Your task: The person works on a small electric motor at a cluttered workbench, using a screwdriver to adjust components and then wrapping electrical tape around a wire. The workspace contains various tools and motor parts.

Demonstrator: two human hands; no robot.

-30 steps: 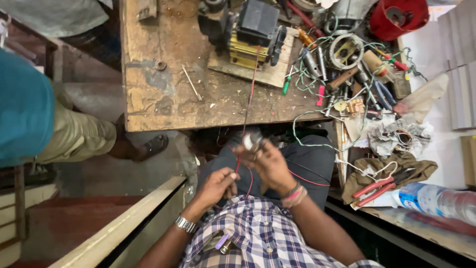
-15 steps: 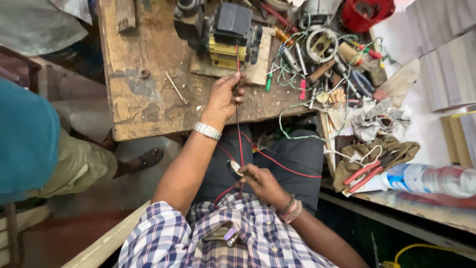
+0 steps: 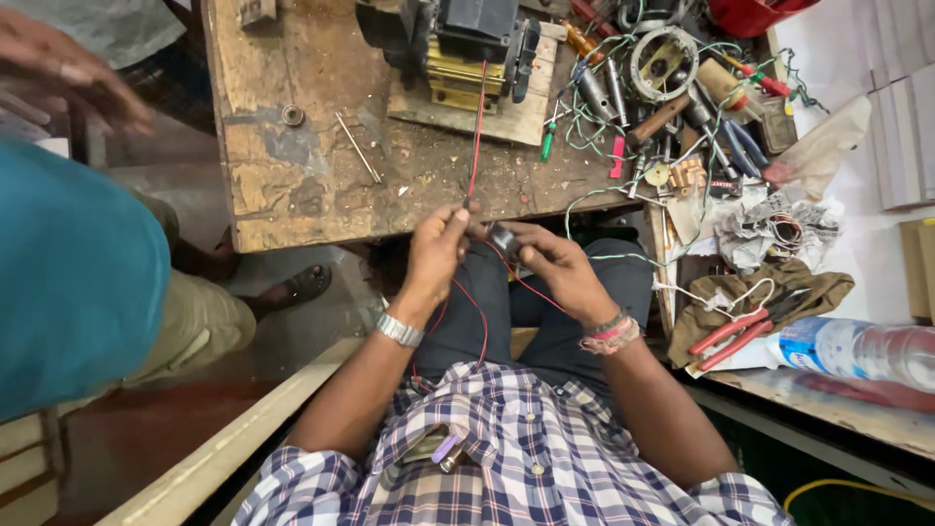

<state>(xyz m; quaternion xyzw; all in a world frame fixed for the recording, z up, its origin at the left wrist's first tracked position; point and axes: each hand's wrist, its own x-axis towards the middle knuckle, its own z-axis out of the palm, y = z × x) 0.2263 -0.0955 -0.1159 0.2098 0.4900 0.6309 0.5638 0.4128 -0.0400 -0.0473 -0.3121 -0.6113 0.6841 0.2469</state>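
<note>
My left hand (image 3: 435, 251) pinches a thin red wire (image 3: 475, 127) at the front edge of the worn wooden workbench (image 3: 302, 175). The wire runs up to a black and brass transformer-like device (image 3: 474, 44) on a small wooden board. My right hand (image 3: 553, 263) holds a small dark metal part (image 3: 504, 240) right beside the left fingertips, with red wire looping down over my lap. Both hands are close together, just below the bench edge.
Screwdrivers, pliers, a wire coil (image 3: 664, 60) and tangled green wire clutter the bench's right side. Red-handled cutters (image 3: 732, 331) lie on a cloth next to a plastic bottle (image 3: 857, 351). Another person in a teal shirt (image 3: 68, 282) sits at left, a hand (image 3: 58, 73) raised.
My left hand has come back from the device on the bench to the bench edge. The right hand has risen from my lap to meet it.
</note>
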